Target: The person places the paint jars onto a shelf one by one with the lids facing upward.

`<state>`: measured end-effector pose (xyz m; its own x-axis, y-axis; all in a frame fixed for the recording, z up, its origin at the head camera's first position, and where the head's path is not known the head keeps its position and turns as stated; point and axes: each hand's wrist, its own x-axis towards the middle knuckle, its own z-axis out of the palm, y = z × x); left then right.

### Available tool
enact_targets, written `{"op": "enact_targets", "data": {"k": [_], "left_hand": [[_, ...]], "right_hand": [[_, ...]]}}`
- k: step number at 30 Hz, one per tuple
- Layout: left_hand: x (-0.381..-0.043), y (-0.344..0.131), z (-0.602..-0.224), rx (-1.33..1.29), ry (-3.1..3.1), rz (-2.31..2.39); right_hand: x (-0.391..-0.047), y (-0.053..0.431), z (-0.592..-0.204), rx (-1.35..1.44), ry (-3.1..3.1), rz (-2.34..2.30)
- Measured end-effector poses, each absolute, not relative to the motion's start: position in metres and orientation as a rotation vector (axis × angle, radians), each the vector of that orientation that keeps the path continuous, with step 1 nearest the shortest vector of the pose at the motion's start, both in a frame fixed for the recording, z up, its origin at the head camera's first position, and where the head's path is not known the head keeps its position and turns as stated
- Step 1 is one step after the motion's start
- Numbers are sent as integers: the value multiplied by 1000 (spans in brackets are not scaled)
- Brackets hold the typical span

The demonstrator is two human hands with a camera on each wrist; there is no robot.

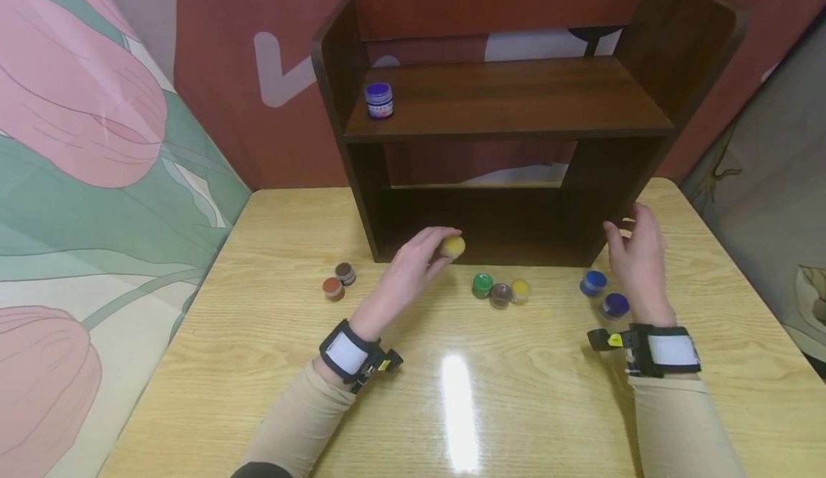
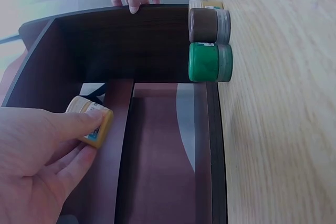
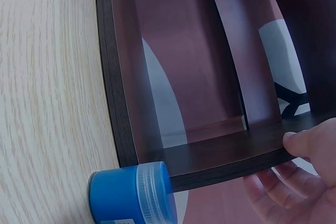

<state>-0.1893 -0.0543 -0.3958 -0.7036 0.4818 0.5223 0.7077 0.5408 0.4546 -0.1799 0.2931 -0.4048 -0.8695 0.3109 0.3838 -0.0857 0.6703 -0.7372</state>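
Observation:
Between thumb and fingertips, my left hand [image 1: 413, 266] pinches a yellow paint jar [image 1: 453, 247] in front of the lower opening of a dark brown wooden shelf [image 1: 477, 134]. Part of the jar's label shows in the left wrist view [image 2: 90, 120]. At the shelf's right side panel, my right hand [image 1: 637, 266] grips the front edge, thumb on one side and fingers on the other, as the right wrist view shows. A blue jar [image 1: 593, 283] and a dark blue jar [image 1: 615, 306] stand beside that hand. One purple-lidded jar [image 1: 379, 100] sits on the upper board's left end.
Before the shelf stand a green jar [image 1: 482, 285], a grey-brown jar [image 1: 500, 296] and another yellow jar [image 1: 520, 291], close together. Left of my left arm are an orange-brown jar [image 1: 333, 289] and a dark brown jar [image 1: 345, 273]. A patterned wall backs the wooden table [image 1: 529, 392].

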Motion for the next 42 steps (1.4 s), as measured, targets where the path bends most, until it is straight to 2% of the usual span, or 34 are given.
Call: {"op": "enact_targets", "data": {"k": [42], "left_hand": [[-182, -59, -383, -938, -2313, -980]], "right_hand": [[-180, 294, -408, -161, -2403, 1073]]}}
